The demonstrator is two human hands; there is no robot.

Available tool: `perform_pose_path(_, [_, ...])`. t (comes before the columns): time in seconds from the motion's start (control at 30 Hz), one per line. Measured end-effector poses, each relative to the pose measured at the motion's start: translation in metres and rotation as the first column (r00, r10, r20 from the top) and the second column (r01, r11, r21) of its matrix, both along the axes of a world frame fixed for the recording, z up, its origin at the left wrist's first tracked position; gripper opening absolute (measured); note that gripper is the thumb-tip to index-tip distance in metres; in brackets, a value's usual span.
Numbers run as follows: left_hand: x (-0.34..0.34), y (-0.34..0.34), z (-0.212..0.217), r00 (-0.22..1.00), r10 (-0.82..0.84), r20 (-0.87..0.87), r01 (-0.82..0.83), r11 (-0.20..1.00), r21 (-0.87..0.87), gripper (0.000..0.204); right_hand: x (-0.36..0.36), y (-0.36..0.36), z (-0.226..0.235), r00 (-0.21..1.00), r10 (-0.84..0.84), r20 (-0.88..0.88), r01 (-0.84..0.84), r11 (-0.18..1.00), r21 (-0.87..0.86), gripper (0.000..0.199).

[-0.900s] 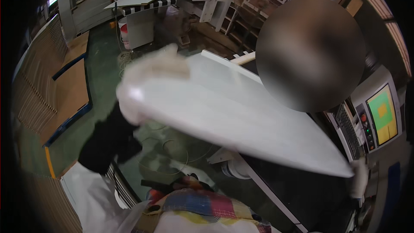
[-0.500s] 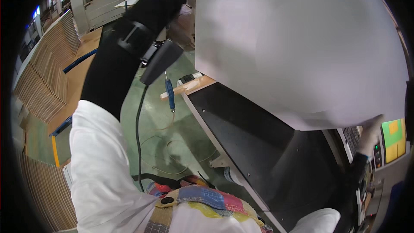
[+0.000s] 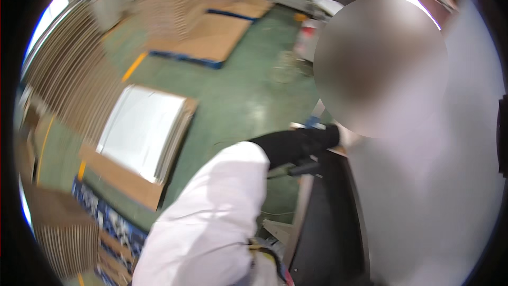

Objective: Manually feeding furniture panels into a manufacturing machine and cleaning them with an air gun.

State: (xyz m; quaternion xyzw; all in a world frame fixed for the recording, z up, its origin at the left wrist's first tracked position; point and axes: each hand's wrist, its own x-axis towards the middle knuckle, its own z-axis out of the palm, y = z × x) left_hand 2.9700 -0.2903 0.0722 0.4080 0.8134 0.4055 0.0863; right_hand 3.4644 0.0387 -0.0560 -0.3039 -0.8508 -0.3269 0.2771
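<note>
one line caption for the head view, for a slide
A white-sleeved left arm with a black forearm cover reaches to a large white sheet over a dark machine bed; a pallet of white sheets lies on the green floor.

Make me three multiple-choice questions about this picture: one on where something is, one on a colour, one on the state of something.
1. Where does the stack of white sheets lie?
A. on brown boards on the floor, left of the person's arm
B. on the black machine surface
C. on a shelf overhead

2. What colour is the floor?
A. red
B. green
C. blue

3. How does the large white sheet at the right stand?
A. rolled into a tube
B. folded small on the floor
C. held up, filling the right side of the view

Answers:
1 A: the stack rests on brown board, left of the white sleeve.
2 B: the bare floor around the stack shows green.
3 C: the sheet spreads broad above the black machine surface, by the left hand.
</note>
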Motion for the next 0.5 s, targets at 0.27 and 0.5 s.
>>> perform_pose_path(0.27, [0.05, -0.117, 0.057, 0.975, 0.218, -0.046, -0.168, 0.857, 0.488, 0.032, -0.214, -0.08, 0.08, 0.973, 0.2, -0.112, -0.226, 0.922, -0.315, 0.054])
perform_pose_path(0.5, [0.048, -0.313, 0.043, 0.789, 0.447, 0.422, -0.605, 0.446, 0.66, 0.021, -0.307, -0.242, 0.182, 0.956, 0.17, -0.238, -0.272, 0.815, -0.512, 0.06])
